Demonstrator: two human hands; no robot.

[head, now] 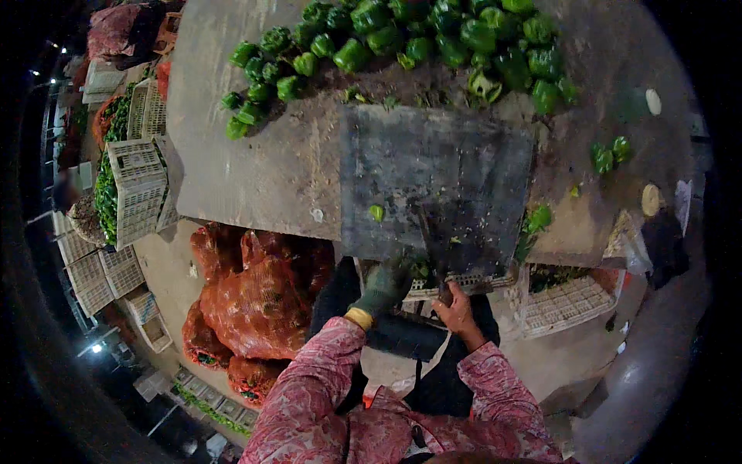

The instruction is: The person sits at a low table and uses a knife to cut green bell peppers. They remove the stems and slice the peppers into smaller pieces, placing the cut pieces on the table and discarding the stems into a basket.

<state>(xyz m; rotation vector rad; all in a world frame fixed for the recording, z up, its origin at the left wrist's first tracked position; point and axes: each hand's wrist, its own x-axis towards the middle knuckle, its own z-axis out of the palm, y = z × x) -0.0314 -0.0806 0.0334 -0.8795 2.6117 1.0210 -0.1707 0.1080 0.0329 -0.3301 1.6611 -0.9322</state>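
Observation:
My right hand (461,319) is bare and grips the dark handle of a knife (427,235), whose long blade points away from me over a dark, worn cutting board (440,151). Near the board's front edge is my left hand (382,287), in a green glove with a yellow cuff, blurred by motion. Beside its fingers shows a dark green piece (420,268), perhaps a pepper; whether the hand holds it is unclear. Small scraps and a light green pepper piece (377,213) lie on the board. Below the front edge, part of a white plastic crate (481,284) shows between my knees.
A heap of green bell peppers (388,37) covers the table's (255,168) far side. Red mesh sacks (255,307) stand on the floor at left, plastic crates (136,185) beyond. At right are a few peppers (603,159) and another white crate (571,304) under the table.

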